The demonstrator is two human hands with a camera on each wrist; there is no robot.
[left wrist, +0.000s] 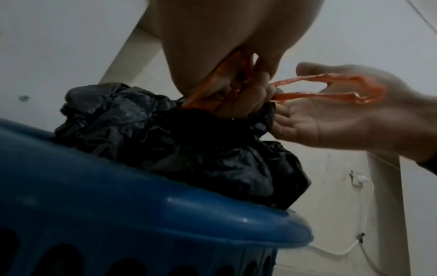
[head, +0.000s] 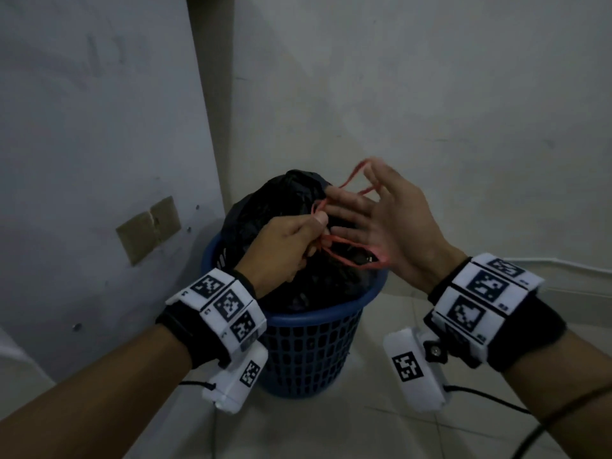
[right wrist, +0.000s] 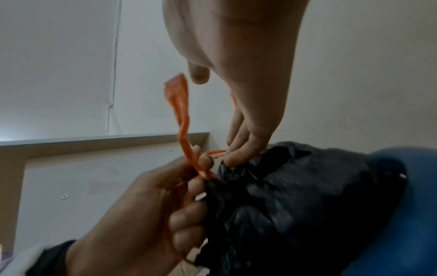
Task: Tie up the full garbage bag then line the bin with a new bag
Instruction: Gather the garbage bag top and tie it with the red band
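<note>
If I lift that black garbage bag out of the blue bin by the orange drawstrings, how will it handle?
The black garbage bag looks thin and crinkled, so it will probably sag. It bulges above the blue bin, so it may drag on the rim. The orange drawstrings look thin, and the left hand grips them; they could dig in under weight.

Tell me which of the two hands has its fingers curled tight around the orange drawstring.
The left hand; the right hand is spread, the drawstring only looped around it.

bag (head: 291,207): crinkled black plastic | drawstring (left wrist: 314,87): thin orange plastic | bin (left wrist: 165,214): glossy blue plastic
</note>
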